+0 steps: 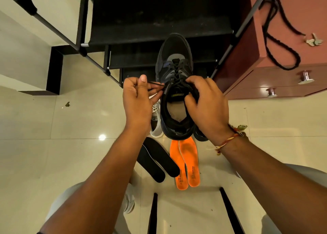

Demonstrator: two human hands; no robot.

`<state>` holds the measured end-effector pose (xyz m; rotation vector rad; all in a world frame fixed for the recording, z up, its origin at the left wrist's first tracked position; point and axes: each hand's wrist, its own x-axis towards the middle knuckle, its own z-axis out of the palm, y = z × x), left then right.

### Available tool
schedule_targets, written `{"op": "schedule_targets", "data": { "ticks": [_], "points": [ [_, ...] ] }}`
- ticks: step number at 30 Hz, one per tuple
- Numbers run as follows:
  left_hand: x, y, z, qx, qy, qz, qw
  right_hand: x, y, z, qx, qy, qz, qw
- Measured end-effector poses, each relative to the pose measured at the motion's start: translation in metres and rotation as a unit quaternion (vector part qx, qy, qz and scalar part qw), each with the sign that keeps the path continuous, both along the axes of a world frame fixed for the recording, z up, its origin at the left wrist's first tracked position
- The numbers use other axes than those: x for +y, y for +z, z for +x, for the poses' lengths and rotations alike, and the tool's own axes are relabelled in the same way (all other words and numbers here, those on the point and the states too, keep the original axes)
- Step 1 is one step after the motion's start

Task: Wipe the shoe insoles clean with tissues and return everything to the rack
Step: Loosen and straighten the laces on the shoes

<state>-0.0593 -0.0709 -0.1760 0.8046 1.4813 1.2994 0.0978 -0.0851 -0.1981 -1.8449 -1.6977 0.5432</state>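
A black sneaker (pixel 174 65) is held up in front of the black shoe rack (pixel 159 21), toe pointing away. My right hand (pixel 207 106) grips the sneaker's right collar, thumb inside the opening. My left hand (pixel 137 99) pinches a black lace (pixel 156 84) pulled out to the left. On the floor below lie two orange insoles (pixel 187 163) side by side and two black insoles (pixel 157 161). A white shoe (pixel 156 117) sits on the floor, partly hidden behind my left hand and the sneaker. No tissues show.
A reddish wooden cabinet (pixel 276 81) with drawer knobs stands at the right, with a black cord and keys (pixel 314 41) on top. Another dark shoe (pixel 200 136) peeks out under my right wrist. Black chair legs (pixel 230 214) stand near my knees. Cream floor tiles spread to the left.
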Motion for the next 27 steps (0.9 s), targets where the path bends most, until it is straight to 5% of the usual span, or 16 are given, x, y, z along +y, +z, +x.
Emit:
{"op": "schedule_targets", "data": {
  "ticks": [8,13,22,27],
  "points": [
    [-0.010,-0.016,0.004,0.226,-0.247,0.006,0.942,-0.001,0.001,0.000,0.005,-0.016,0.001,1.000],
    [-0.008,-0.020,0.002,0.327,-0.232,-0.007,0.916,-0.001,-0.005,0.000,0.013,0.014,0.007,1.000],
    [-0.011,-0.024,0.000,0.372,-0.148,-0.007,0.917,0.009,-0.001,0.004,0.112,0.073,-0.012,0.991],
    [-0.014,-0.024,0.001,0.407,-0.164,0.005,0.899,0.016,0.000,0.014,0.090,0.085,-0.012,0.992]
  ]
}}
